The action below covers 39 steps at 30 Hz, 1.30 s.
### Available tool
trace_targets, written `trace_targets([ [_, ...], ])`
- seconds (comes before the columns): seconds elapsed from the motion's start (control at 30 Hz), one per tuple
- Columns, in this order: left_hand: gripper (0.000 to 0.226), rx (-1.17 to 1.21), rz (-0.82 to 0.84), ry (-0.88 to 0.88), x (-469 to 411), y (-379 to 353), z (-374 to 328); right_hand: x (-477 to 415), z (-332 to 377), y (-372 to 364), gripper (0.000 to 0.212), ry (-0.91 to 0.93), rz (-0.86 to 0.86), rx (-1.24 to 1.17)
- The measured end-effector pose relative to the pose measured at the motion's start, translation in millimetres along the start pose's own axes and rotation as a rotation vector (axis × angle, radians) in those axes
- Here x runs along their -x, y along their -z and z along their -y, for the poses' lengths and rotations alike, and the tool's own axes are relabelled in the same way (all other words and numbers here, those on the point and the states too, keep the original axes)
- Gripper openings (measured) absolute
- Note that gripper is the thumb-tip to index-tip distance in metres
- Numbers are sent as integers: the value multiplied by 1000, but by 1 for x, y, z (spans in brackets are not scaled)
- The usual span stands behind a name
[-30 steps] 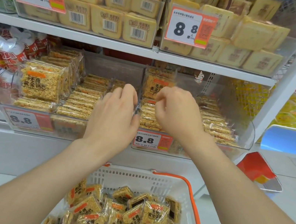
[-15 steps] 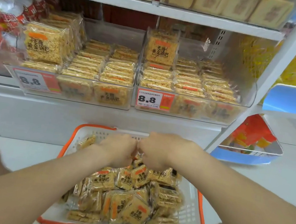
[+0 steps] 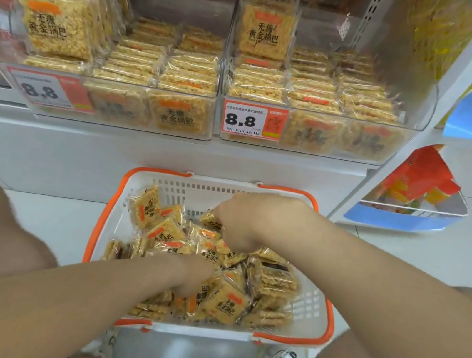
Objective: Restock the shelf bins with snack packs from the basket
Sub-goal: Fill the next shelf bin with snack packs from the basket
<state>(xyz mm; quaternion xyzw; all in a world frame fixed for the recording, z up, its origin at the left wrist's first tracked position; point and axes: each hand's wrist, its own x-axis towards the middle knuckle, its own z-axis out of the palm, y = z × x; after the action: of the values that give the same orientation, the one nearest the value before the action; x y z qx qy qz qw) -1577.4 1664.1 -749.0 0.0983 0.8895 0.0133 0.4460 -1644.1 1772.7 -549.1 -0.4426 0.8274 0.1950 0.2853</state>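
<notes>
**While both hands work in the basket: snack packs and shelf bins**

Where the white, orange-rimmed basket [image 3: 195, 191] stands in front of the shelf [image 3: 141, 145], loose rice-crisp snack packs [image 3: 227, 301] lie heaped inside it. The left hand [image 3: 193, 275] is sunk among the packs near the heap's middle. Its grip is blurred and partly hidden, so its state cannot be told. The right hand [image 3: 245, 222] reaches the heap's far side, its grip curled and pinching one pack [image 3: 211, 222]. Above, the clear left bin [image 3: 116, 105] and right bin [image 3: 327, 137] hold rows of the same packs, each bin fronted by an 8.8 price tag [image 3: 245, 120].
</notes>
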Motion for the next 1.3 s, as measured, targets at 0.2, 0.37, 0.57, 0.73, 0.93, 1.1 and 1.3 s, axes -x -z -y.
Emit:
trace_targets([
  [0.2,11,92,-53,46,-7,-1,-7,-9,-8,-4,36,8,43,-15],
  [0.37,23,112,-100,70,-6,-1,-14,-14,-11,-7,36,12,50,-4],
  [0.57,18,296,-179,37,1,19,-18,-9,-15,2,34,-11,78,2],
  [0.73,30,622,-347,-54,44,92,2,1,-20,11,10,-84,34,20],
  [0.93,32,1092,-436,-169,99,143,36,11,-26,19,36,-87,-147,-122],
  [1.1,49,1230,-604,-179,142,164,49,17,-34,30,27,-11,-323,-441],
  [1.3,19,1305,-1045,-159,172,183,51,17,-40,44,22,-50,-623,-1007],
])
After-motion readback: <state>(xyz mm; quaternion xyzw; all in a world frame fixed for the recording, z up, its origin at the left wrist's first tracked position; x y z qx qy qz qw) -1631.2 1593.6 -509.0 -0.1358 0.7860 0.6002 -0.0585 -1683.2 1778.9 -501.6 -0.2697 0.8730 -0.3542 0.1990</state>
